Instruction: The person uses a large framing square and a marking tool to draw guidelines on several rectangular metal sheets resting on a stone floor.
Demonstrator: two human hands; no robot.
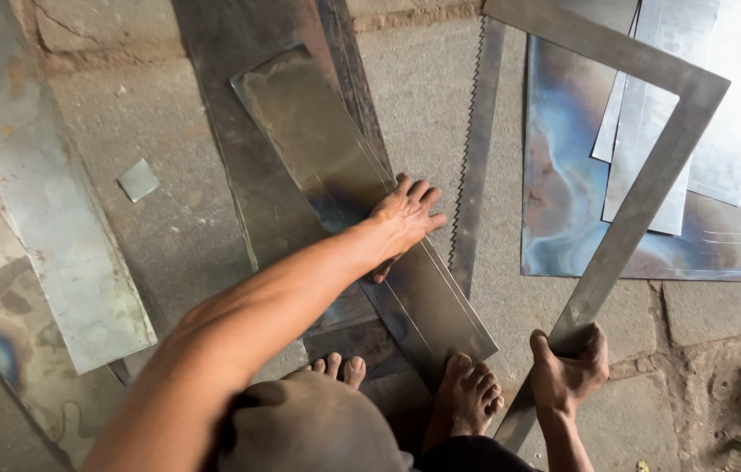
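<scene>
Nearest, bare foot (468, 395) planted on the near end of a long grey sheet-metal strip (427, 306) lying on the stone floor (169, 227). Right hand (568, 367) clenched round the large grey steel square (641, 201). Left hand (405, 214) pressed flat, fingers spread, on the strip. Beside it, a toothed saw blade (475, 149). Farther right, a blue-tinted metal sheet (563, 201) under pale sheets (650, 114).

We're bare-armed here: no sleeve anywhere on the long left forearm up to the left hand (404, 218), and nothing on that wrist. The right hand (568, 367) is bare too, with no glove, ring or watch showing. Near the bottom edge our feet are unshod, toes uncovered. Dark cloth, shorts or trousers, shows just at the near edge by the right wrist.
</scene>
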